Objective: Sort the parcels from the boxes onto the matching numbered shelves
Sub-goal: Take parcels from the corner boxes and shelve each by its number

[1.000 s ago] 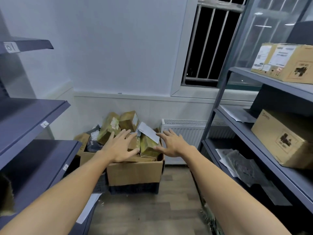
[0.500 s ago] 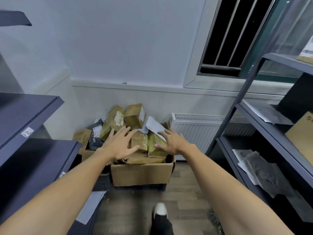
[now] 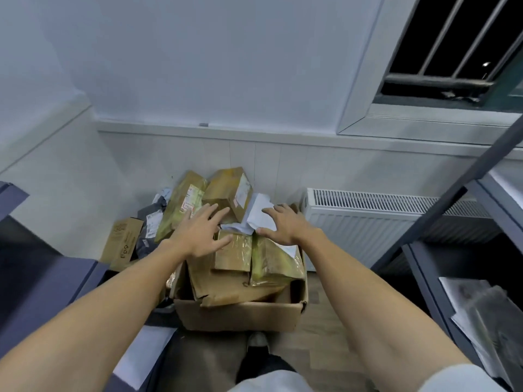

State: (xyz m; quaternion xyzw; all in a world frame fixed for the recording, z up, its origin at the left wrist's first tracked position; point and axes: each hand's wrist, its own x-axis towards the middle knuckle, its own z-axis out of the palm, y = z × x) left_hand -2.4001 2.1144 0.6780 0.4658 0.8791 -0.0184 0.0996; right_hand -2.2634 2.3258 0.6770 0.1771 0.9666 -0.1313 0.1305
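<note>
- In the lower middle of the frame an open cardboard box stands on the wooden floor, near the white wall. It is heaped with parcels above its rim.
- On top of the heap lies a brown taped parcel. A yellow-green parcel is just beside it on the right, and the two touch along one side.
- Behind them, toward the wall, a tilted brown carton carries a white label. A yellowish bag is at its left and a white paper packet at its right.
- The left hand is spread wide with straight fingers over the far edge of the brown taped parcel, and it holds nothing.
- The right hand is also spread wide and holds nothing. Its fingers reach over the white paper packet; I cannot tell if they touch it.
- Further left, beside the box, are a grey bag and a small carton.
- A dark shelf fills the left edge of the frame. A second shelf at the right edge carries loose papers.
- A white radiator hangs on the wall right of the box, and a barred window is in the upper right.
- A shoe is just in front of the box.
</note>
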